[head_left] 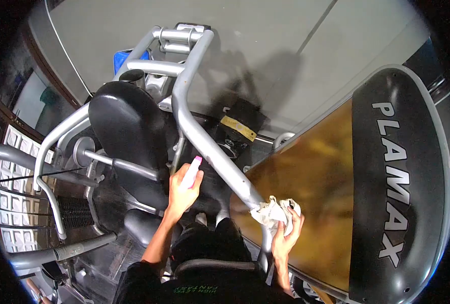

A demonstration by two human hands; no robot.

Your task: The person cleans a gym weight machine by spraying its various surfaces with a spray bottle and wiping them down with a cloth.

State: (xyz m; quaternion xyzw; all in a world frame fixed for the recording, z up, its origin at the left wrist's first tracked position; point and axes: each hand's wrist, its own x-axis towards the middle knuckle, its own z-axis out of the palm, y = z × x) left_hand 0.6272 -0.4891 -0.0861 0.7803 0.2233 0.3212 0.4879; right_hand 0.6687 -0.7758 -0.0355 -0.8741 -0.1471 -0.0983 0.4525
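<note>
My left hand [184, 188] is closed around a small white bottle [190, 176] with a pink top, held upright just left of the machine's thick silver tube [210, 147]. A crumpled whitish cloth [274, 213] is in my right hand [288, 236], pressed against the lower end of that same tube. The fingers of my right hand are bent over the cloth's right side. The tube slants from the upper frame down to the cloth.
A black padded seat back [129, 121] stands left of the tube. On the right is a large black panel [402, 182] lettered PLAMAX, beside a brown panel [306, 197]. Curved silver bars [58, 137] are at left. A black box [240, 121] with a yellow strip lies by the wall.
</note>
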